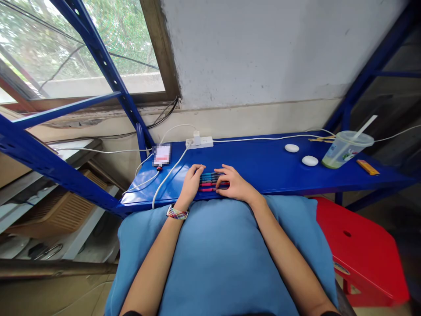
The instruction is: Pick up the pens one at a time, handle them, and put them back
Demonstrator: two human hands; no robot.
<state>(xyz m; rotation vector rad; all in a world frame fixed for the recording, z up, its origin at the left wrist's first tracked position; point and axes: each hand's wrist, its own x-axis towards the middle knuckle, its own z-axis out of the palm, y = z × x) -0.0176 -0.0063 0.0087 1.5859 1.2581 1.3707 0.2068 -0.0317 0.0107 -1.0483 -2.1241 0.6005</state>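
Blue and pink pens (210, 177) side by side on the blue bench (259, 162), between the two hands. At their left ends, the left hand (193, 177), open with loosely bent fingers; patterned band (178, 213) at its wrist. Over their right ends, the right hand (233, 182), fingers arched, thumb and index finger close to the nearest pink pen; cannot tell whether gripping it. Beyond the left hand, off to its left, a phone (162, 154); straight beyond both hands, a white power strip (204, 142). Well to the right of the right hand, two white ovals (301, 155), then a plastic cup (347, 150) with straw. Below the hands, under the forearms, a blue pillow (213, 250).
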